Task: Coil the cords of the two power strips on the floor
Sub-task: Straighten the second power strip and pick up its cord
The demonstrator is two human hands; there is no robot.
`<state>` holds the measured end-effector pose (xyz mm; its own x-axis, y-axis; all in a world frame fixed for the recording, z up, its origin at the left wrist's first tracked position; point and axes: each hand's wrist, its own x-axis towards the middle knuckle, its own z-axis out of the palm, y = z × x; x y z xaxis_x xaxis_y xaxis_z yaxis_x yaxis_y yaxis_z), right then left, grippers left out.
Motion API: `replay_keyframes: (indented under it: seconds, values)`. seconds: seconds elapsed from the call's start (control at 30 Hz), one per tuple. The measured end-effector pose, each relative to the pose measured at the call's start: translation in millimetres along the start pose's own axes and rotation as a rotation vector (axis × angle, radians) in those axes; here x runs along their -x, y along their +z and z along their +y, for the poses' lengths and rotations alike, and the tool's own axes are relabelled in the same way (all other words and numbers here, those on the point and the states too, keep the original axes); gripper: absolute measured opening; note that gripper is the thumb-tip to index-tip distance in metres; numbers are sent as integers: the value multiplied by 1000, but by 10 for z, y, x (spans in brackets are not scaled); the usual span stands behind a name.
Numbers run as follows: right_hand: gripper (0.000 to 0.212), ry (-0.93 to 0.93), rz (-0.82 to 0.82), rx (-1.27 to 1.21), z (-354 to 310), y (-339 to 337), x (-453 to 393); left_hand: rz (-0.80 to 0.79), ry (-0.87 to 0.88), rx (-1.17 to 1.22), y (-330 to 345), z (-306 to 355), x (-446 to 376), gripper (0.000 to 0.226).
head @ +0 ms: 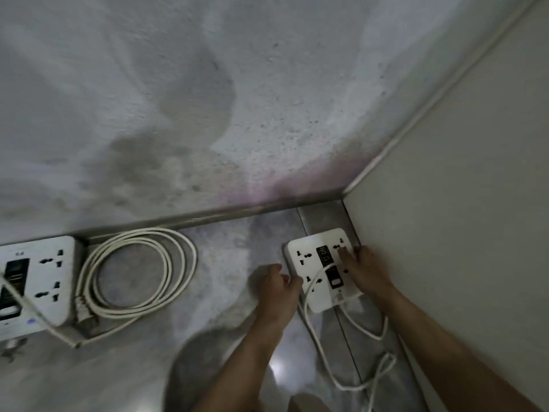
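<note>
My one view is head-worn, tilted steeply down at the floor (225, 263) where two walls meet at 1 o'clock. It sits close; both forearms enter from 6 o'clock.

Dim, grainy light; motion blur smears the left edge, glare spots the floor (279, 367), wide-angle lines bow.

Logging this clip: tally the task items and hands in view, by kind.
White power strips: 2, left power strip and right power strip
White cords: 2, coiled cord and loose cord
Hands: 2, left hand and right hand
Total: 6
</note>
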<state>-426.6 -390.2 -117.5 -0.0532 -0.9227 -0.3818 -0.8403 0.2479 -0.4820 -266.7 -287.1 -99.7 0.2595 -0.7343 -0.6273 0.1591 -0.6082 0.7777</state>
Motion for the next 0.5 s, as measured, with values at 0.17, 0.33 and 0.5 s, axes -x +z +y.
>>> replay_keyframes:
  seconds: [0.17,0.33,0.5]
  values:
    - [45,3,-35,-47,-3,-66,71,-24,-139,218,160,66,7,11]
    - [11,-1,-59,-215,-53,-178,245,-104,31,252,119,-96,124,41]
    - [52,-104,-235,-423,-191,-156,528,-21,222,285,-96,-114,324,46]
